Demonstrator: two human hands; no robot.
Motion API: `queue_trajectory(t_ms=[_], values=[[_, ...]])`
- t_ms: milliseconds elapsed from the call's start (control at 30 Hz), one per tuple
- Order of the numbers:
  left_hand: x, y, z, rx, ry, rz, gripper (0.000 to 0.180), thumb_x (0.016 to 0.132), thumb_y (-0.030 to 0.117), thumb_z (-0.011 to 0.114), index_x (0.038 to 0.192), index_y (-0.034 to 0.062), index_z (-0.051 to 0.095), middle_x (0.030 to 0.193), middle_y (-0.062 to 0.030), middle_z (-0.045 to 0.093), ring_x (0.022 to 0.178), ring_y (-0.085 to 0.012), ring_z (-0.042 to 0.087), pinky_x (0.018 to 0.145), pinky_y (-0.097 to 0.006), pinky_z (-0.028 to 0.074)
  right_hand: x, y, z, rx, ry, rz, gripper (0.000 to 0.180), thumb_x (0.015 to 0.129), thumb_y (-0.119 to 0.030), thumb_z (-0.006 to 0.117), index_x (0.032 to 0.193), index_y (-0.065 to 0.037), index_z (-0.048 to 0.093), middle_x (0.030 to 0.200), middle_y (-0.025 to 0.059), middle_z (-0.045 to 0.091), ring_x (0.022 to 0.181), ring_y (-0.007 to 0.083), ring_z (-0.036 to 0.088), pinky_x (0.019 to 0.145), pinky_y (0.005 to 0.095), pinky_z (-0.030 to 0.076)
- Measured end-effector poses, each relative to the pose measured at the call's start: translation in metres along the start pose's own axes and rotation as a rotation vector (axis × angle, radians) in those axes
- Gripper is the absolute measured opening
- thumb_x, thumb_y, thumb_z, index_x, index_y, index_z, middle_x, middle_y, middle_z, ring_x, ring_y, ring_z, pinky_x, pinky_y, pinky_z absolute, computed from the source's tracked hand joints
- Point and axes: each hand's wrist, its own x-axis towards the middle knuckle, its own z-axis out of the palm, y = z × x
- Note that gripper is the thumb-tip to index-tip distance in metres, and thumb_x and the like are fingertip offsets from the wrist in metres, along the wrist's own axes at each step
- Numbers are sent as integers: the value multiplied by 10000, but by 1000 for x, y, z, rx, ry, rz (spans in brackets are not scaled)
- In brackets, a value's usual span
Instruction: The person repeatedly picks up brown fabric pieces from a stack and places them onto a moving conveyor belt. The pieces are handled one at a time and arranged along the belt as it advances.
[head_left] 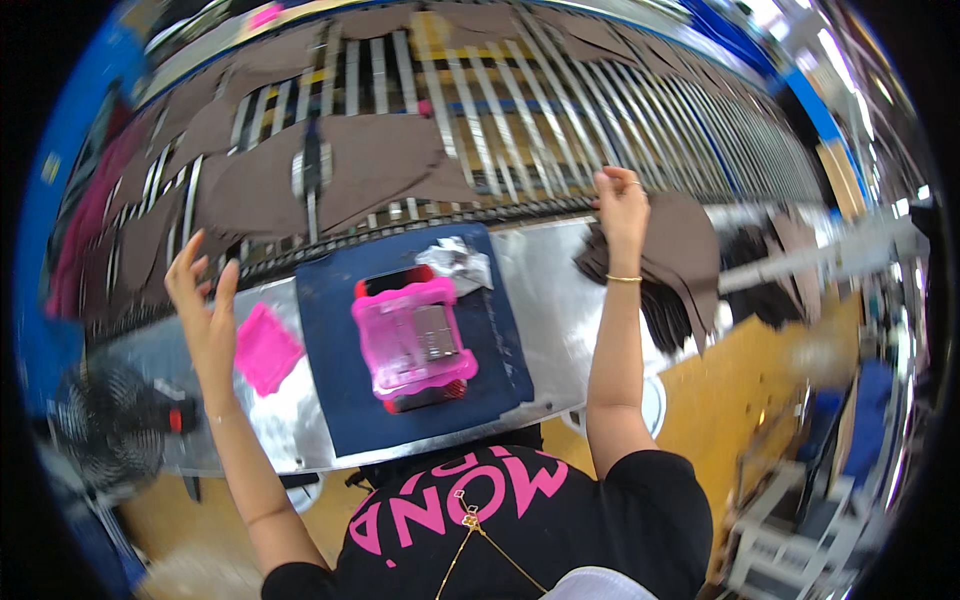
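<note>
My left hand is raised at the left, by the near edge of the slatted rack. Its fingers are spread, and it holds nothing. Large flat brown pieces lie on the rack beyond it. My right hand is lifted over the rack's near edge, its fingers curled together and nothing visible in them. Just right of it, a stack of similar brown pieces hangs over the metal table's edge. Between my hands, a pink wavy-edged frame with a metal plate sits on a dark blue mat.
A flat pink piece lies on the metal table, left of the mat. Crumpled silvery sheet rests at the mat's far edge. The slatted rack spans the far side. A black fan stands at the left.
</note>
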Motion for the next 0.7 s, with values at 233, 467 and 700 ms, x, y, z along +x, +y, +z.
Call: queue_trajectory(t_ms=[233, 467, 700], values=[[6, 11, 37, -20, -141, 58, 455, 890, 261, 629, 1304, 138, 486, 1252, -55, 439, 1089, -184, 475, 876, -320, 398, -44, 113, -180, -978, 368, 563, 673, 713, -576, 691, 1205, -129, 592, 1217, 176, 544, 1123, 339, 526, 921, 458, 443], [2, 20, 45, -45, -148, 77, 463, 886, 255, 634, 1304, 126, 483, 1253, -61, 432, 1082, -188, 485, 873, -323, 403, -31, 132, -215, -902, 310, 635, 644, 672, -551, 743, 1106, -87, 640, 1175, 179, 596, 1104, 345, 564, 900, 444, 463], [-4, 28, 37, -135, -182, 46, 449, 868, 164, 642, 1288, 103, 495, 1210, -44, 474, 1058, -169, 505, 860, -303, 399, -29, 83, -229, -917, 26, 61, 320, 912, -287, 519, 1115, -49, 590, 1006, 260, 612, 975, 434, 574, 811, 504, 461]])
